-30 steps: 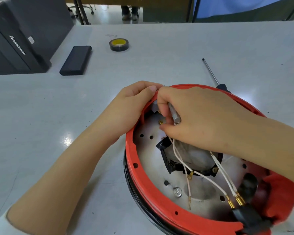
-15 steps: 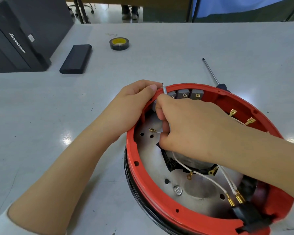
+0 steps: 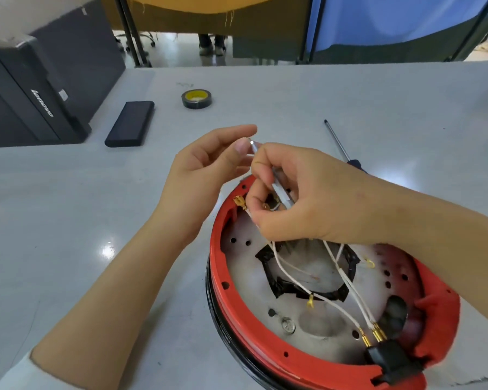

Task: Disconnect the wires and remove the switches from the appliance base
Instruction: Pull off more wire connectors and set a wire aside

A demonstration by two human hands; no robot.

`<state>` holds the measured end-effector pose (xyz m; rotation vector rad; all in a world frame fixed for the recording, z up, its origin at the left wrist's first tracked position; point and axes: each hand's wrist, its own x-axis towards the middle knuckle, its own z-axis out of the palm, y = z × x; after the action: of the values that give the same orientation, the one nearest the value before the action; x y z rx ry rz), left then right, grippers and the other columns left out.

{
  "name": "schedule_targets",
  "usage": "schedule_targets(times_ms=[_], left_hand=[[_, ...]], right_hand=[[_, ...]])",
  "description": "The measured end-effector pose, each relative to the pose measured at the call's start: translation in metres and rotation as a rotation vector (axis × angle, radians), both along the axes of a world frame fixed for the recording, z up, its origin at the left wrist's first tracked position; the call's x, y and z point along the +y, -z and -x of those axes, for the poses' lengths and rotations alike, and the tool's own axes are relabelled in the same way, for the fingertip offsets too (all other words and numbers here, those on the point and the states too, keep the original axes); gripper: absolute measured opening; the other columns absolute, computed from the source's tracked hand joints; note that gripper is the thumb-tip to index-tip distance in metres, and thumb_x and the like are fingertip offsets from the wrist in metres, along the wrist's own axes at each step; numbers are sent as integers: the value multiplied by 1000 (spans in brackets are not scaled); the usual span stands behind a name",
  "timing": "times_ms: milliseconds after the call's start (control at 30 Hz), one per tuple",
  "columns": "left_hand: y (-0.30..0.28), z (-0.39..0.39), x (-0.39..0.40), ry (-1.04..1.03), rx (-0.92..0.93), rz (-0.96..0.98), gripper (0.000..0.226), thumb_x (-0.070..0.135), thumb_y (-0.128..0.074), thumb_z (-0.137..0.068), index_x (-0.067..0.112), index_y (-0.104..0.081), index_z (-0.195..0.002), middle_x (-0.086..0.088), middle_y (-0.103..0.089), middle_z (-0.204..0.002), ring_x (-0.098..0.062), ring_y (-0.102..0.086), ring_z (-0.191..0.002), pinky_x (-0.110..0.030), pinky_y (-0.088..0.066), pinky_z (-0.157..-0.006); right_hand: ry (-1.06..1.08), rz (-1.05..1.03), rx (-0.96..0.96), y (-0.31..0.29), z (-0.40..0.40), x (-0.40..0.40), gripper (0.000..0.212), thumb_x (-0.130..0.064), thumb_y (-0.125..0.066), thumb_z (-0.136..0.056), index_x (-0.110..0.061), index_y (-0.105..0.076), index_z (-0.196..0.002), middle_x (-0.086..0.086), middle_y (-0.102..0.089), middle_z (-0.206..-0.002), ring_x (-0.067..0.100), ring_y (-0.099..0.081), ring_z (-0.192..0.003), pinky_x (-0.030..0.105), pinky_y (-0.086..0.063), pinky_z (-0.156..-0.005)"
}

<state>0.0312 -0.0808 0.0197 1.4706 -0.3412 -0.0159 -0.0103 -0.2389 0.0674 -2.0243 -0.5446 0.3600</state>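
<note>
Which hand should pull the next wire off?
Probably the left hand: it hovers open and empty beside the red base. The right hand is busy holding a thin metal tool over the wires.

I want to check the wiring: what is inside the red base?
Inside the red base: white wires, a black plug, holes. The right hand covers the far part.

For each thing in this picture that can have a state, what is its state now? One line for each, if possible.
Left hand: raised above the table, fingers loosely curled, holding nothing I can see.
Right hand: closed on a thin metal tool.
Appliance base: open, its inside exposed.
White wires: their near ends plugged into the black connector.
Brass terminal: loose by the red rim.
Screwdriver: lying on the table, unused.
Tape roll: lying flat.
</note>
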Motion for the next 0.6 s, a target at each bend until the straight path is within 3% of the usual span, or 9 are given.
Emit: schedule_targets(times_ms=[100, 200, 333, 400, 500, 600], left_hand=[[-1, -5, 4, 38, 80, 86, 22, 29, -63, -80, 19, -72, -97, -3, -71, -88, -19, -67, -86, -27, -53, -78], [-6, -10, 7, 110, 183, 134, 31, 29, -61, -80, 8, -64, -103, -12, -66, -97, -19, -65, -81, -28, -53, -73], [-12, -14, 6, 117, 281, 189, 30, 28, -64, -75, 13, -67, -101, -6, -68, -100, -21, -64, -89, -35, -56, -84], [-17, -16, 4, 128, 313, 221, 22, 28, -67, -72, 21, -74, -92, 1, -70, -95, -21, -62, -91, -36, -55, -88], [-25, -17, 2, 152, 335, 233, 18, 28, -67, -74, 24, -77, -88, 7, -71, -88, -16, -64, -83, -33, -56, -84], [-32, -20, -3, 148, 344, 210, 17, 25, -68, -76, 24, -78, -90, 7, -72, -90, -12, -66, -78, -30, -57, -80]], right_hand=[[-25, -127, 86, -11, -4, -1, 27, -6, -63, -76, -22, -42, -75, 6, -51, -78, 15, -38, -58, 25, -39, -50], [-37, -240, 197, -23, -10, -7, 22, -5, -58, -76, -22, -43, -77, 6, -43, -73, 11, -32, -48, 22, -27, -40], [-84, -340, 329, -36, -20, -19, 21, -3, -55, -76, -20, -44, -80, -1, -43, -67, 8, -34, -50, 18, -20, -40], [-99, -379, 375, -39, -24, -24, 20, -1, -53, -77, -18, -45, -81, 0, -47, -69, 10, -43, -56, 20, -26, -42], [-124, -403, 425, -45, -30, -33, 18, 1, -50, -80, -17, -45, -82, 2, -51, -71, 23, -63, -70, 28, -52, -57], [-151, -425, 490, -52, -34, -42, 19, 2, -49, -81, -17, -46, -81, 3, -51, -73, 28, -66, -60, 32, -56, -59]])
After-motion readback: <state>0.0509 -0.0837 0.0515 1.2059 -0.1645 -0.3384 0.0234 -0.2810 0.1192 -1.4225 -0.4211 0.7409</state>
